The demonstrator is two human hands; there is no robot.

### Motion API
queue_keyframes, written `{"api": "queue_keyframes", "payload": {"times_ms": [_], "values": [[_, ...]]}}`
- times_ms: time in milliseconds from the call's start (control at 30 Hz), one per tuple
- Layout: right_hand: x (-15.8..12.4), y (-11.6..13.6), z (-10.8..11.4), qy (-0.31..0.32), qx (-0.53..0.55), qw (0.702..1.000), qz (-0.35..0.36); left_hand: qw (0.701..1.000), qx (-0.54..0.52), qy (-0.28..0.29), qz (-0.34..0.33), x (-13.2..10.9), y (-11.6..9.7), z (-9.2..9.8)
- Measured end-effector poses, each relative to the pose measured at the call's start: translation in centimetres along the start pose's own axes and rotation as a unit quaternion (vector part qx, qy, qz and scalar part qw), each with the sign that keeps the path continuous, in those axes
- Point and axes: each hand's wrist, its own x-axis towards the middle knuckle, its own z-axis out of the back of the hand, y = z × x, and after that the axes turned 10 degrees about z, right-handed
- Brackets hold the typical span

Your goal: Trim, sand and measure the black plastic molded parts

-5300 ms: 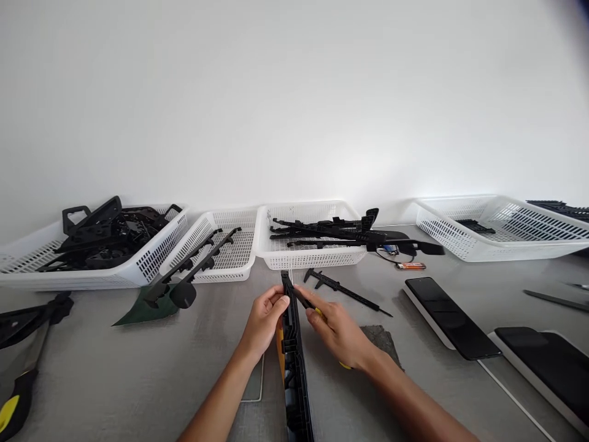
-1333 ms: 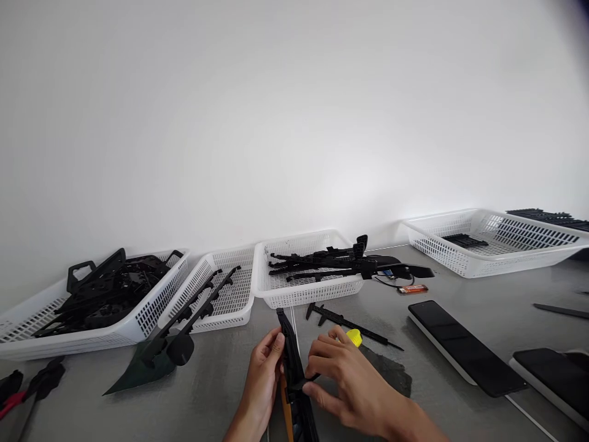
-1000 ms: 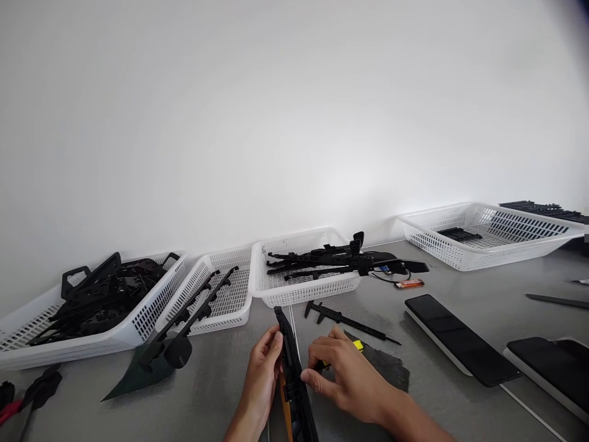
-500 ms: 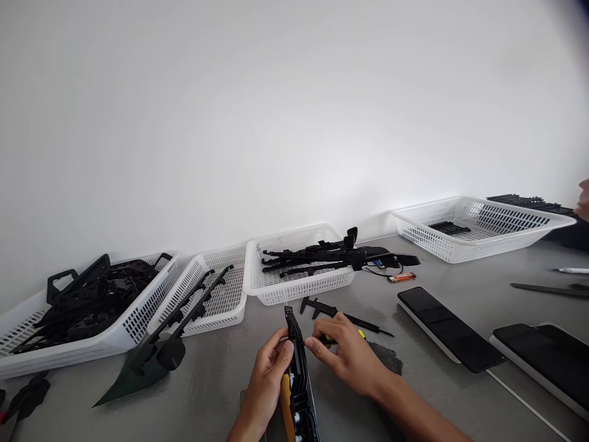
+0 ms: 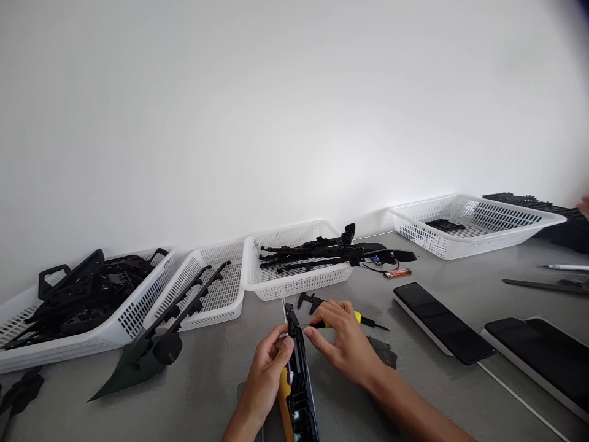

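My left hand [image 5: 271,362] is closed round the upper part of a long black plastic part [image 5: 301,383], thumb on its near face. An orange-yellow piece [image 5: 285,408] lies along the left side of that part. In my right hand [image 5: 343,344] is a thin tool with a yellow and black handle [image 5: 357,317]; its slim shaft points left to the part's upper end, though whether the tip touches is too small to tell. Behind that hand lies a black caliper [image 5: 375,323].
White baskets with black parts stand along the wall: one at far left [image 5: 131,313], a narrow one [image 5: 232,307], a middle one [image 5: 299,288] and one at right [image 5: 453,248]. Phones [image 5: 444,322] lie at right. Part of another person's hand [image 5: 584,207] shows at the right edge.
My right hand has turned slightly, and the yellow handle and thin shaft now show clearly at the black part. The whole view has shifted a little.
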Motion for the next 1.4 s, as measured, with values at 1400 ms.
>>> {"api": "queue_keyframes", "payload": {"times_ms": [1400], "values": [[-0.4,0.8,-0.8,0.043,0.086,0.994,0.058,0.994,-0.109,-0.009,-0.024,1.2,0.4,0.8]]}}
